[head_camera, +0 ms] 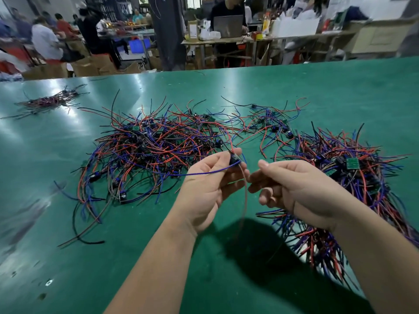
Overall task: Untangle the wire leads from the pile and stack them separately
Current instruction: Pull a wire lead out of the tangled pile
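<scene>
Head view | left hand pinches one wire lead above the table, near its middle | right hand relaxed, loosely curled beside its hanging red strand | risk: blue strand trails into the pile; pulling may drag neighbours along.

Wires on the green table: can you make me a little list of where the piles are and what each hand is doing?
table: green
big pile: tangled red, blue and black leads, middle of the table
right pile: more leads, beside the right grip
far bundle: small, far left
left grip: pinches a lead's small black part; its blue wire runs towards the big pile
right grip: fingers loosely curled next to a hanging red wire; hold unclear
</scene>
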`<state>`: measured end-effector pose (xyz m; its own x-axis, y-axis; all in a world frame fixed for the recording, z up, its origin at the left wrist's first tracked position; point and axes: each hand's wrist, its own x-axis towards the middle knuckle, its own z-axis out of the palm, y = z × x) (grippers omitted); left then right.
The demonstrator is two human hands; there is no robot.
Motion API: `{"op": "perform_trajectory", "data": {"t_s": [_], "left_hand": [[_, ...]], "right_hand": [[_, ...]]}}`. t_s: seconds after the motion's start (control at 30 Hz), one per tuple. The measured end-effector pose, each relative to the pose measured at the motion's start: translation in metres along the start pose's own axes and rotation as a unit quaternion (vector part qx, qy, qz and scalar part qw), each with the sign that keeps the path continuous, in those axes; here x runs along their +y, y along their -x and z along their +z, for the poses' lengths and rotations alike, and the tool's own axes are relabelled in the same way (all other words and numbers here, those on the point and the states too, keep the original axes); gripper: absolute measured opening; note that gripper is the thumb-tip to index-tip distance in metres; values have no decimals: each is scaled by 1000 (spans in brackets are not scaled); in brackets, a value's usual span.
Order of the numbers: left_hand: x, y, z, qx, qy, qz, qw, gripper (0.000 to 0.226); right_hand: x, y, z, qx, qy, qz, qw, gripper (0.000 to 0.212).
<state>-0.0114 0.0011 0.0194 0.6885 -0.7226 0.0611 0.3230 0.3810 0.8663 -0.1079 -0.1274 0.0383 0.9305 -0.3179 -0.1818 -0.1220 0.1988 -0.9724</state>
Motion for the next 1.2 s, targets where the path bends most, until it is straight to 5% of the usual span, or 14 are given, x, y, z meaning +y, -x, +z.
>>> {"op": "perform_trajectory", "data": {"t_s": [0.1,0.3,0.37,0.47,0.63,0.8,0.97,1.07,1.2], "left_hand": [[-2,3,3,-27,-57,-5,998,21],[-6,12,10,-117,-143,-57,981,56],[-7,13,11,-115,-152,-60,980,58],[-8,12,11,-101,-169,-53,979,44],[-7,13,9,-127,-221,-53,965,13],[-7,20,9,-238,-306,-99,917,19],[3,23,7,-275,-238,-105,926,26],[8,21,6,-259,-124,-73,955,28],[2,16,11,-196,-2,-34,980,38]], "right_hand": [[-1,-3,-1,58,-24,-19,998,31],[1,-1,-2,20,-23,-31,999,39],[0,-1,-3,22,2,-27,999,25],[-5,1,-8,37,18,-29,999,8],[-20,6,-18,92,-24,-73,993,18],[-36,6,-42,211,-202,-120,949,20],[-33,-2,-53,248,-360,-189,879,15],[-31,-3,-53,228,-275,-165,919,10],[-16,2,-35,10,-7,-68,998,30]]}}
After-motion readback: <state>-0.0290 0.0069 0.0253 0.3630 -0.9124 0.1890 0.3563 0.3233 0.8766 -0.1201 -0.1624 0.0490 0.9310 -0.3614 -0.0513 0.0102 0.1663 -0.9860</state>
